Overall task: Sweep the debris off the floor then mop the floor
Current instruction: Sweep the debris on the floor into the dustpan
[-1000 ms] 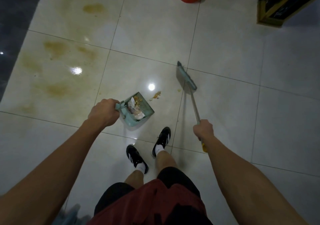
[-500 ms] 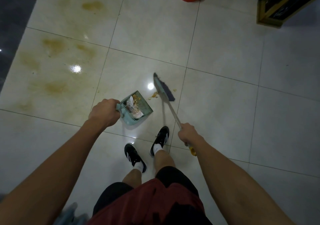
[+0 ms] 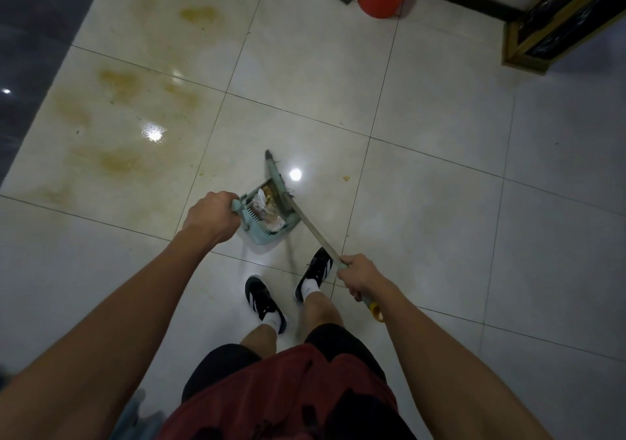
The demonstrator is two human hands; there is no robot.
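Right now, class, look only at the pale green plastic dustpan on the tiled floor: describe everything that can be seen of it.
The pale green plastic dustpan rests on the glossy cream tiled floor, its open mouth pointing away from the person. A row of comb teeth lines its rear wall. Inside lie crumpled wrappers and yellowish crumbs. The left hand grips its short handle. The matching green broom head rests at its mouth, over the front edge.
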